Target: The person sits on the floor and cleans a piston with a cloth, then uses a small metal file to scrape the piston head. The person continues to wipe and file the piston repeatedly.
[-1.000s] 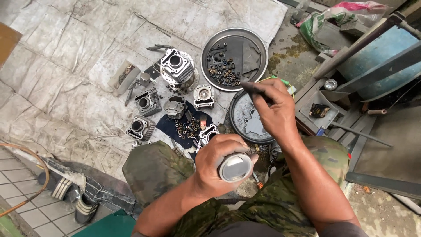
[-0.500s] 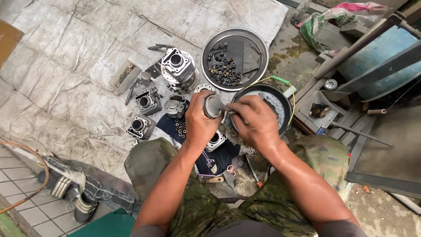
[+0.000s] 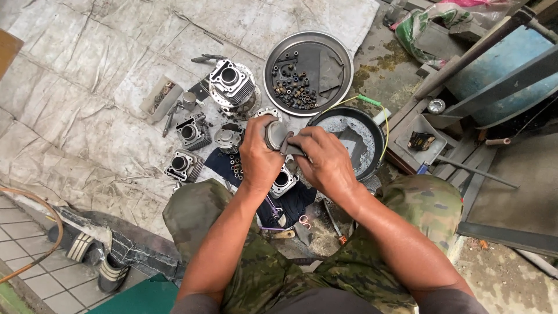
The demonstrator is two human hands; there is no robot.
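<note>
2 hands point(image 3: 293, 154) grip a piston point(image 3: 274, 135) (cylinders point(image 3: 192, 132), round tray point(image 3: 343, 52) nearby).

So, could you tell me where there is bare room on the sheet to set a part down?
The sheet is bare left of the cylinders and above them toward the far edge. It is crowded between the cylinders, the round tray and the dark pan.

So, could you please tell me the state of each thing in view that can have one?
Left hand: closed around a round grey metal part.
Right hand: fingers pressed on that part.
Round tray: holds small dark pieces.
Dark pan: wet, greyish inside.
Finned cylinder: lying on the sheet, bore up.
Sandals: off, lying on the ground.
</note>
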